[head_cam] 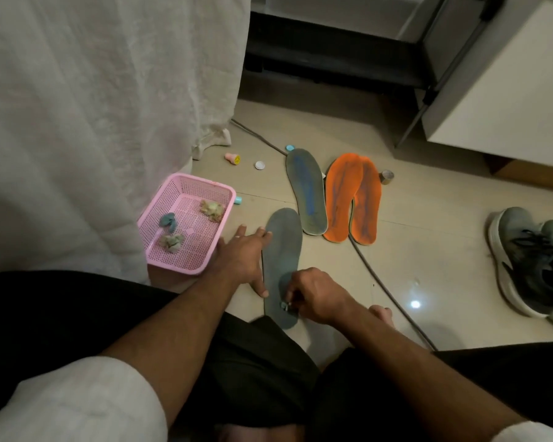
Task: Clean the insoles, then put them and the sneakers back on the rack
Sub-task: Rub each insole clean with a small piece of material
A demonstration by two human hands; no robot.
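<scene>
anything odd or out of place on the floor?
Small clutter: loose bottle caps and a pink stamp toy lie scattered near the curtain, and a cable runs under the orange insoles. The insoles themselves look intact.

Dim, warm, floor glare, edges warped

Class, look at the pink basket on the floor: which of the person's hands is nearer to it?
The left. The left hand lies flat right beside the pink basket, at its near corner. The right hand is farther off, on the other side of the grey insole, pinching something small.
</scene>
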